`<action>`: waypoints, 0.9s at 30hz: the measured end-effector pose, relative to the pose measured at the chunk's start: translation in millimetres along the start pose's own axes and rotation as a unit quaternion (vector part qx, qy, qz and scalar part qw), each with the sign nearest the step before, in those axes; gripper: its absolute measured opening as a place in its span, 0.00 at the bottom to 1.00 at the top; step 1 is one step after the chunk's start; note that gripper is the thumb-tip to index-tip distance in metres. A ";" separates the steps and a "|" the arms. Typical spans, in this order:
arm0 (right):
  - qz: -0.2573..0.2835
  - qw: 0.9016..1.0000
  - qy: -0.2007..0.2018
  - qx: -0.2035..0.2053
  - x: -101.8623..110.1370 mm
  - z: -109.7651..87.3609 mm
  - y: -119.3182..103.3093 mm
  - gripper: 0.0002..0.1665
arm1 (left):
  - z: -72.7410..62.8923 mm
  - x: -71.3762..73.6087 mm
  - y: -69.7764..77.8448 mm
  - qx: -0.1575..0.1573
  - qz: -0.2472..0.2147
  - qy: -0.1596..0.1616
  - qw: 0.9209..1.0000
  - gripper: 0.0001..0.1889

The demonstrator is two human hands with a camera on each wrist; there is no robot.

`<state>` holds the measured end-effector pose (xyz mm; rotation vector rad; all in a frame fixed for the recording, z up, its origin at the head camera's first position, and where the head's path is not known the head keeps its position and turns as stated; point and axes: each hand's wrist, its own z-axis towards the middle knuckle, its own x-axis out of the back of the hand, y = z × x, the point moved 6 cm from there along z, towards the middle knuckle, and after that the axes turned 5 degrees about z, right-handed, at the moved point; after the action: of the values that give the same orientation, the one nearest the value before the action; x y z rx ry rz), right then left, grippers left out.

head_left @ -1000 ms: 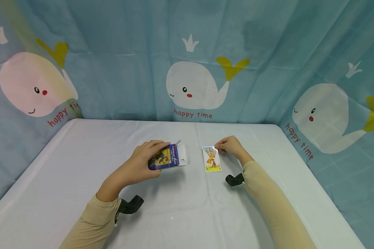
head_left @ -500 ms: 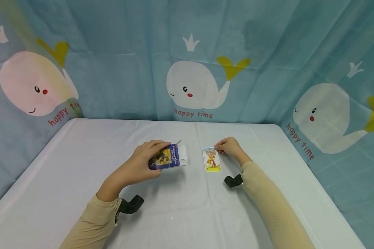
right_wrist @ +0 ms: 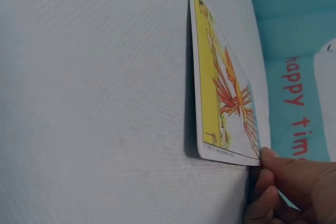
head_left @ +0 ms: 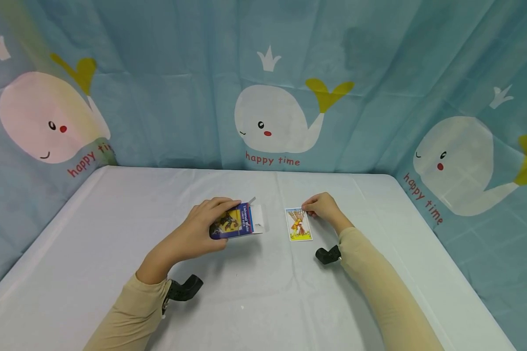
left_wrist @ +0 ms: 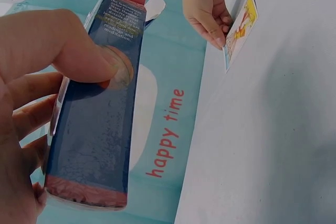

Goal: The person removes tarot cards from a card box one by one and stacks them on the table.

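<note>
My left hand (head_left: 196, 228) clamps box (head_left: 232, 222), opened toward 3 o'clock, seemingly to face card (head_left: 298, 226); right hand (head_left: 325, 206) pinches it at 1 o'clock

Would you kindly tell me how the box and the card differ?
The box is thick and mostly dark blue; the card is thin and white-edged. The left hand grips the box around its body, while the right hand pinches the card at a corner. Both bear printed pictures.
</note>
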<state>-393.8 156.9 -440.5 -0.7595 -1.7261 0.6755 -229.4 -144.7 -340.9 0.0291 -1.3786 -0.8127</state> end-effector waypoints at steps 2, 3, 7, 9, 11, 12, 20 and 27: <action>-0.002 1.000 -0.002 -0.001 0.0 0.3 -0.5 0.12 | 0.0 0.2 0.2 -0.002 0.001 0.000 1.000 0.43; -0.004 1.000 -0.004 -0.002 -0.1 0.1 -1.0 0.12 | -0.1 0.4 0.3 -0.002 0.001 0.001 1.000 0.43; -0.002 1.000 -0.006 -0.007 0.2 -0.6 -3.2 0.11 | -0.7 0.9 -0.1 0.000 -0.003 0.001 1.000 0.43; -0.001 1.000 -0.006 -0.011 0.5 -1.0 -3.4 0.11 | -0.9 1.1 -0.5 0.002 -0.005 0.001 1.000 0.43; 0.005 1.000 -0.005 -0.014 0.4 -0.7 -3.2 0.11 | -1.2 1.1 -0.8 0.003 -0.006 0.000 1.000 0.43; 0.006 1.000 -0.005 -0.014 0.3 -0.8 -3.2 0.11 | -1.2 1.0 -0.9 0.002 -0.007 0.000 1.000 0.43; 0.010 1.000 0.002 -0.017 -0.3 -2.4 -3.1 0.11 | -1.7 1.2 -0.5 0.000 -0.010 0.001 1.000 0.44; 0.013 0.999 0.020 -0.021 -2.1 -2.8 -3.2 0.09 | -1.4 0.4 -1.2 -0.001 -0.009 0.000 1.000 0.44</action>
<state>-391.1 153.4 -438.6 -0.8203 -1.7006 0.6389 -228.8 -146.3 -341.5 0.0392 -1.3797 -0.8288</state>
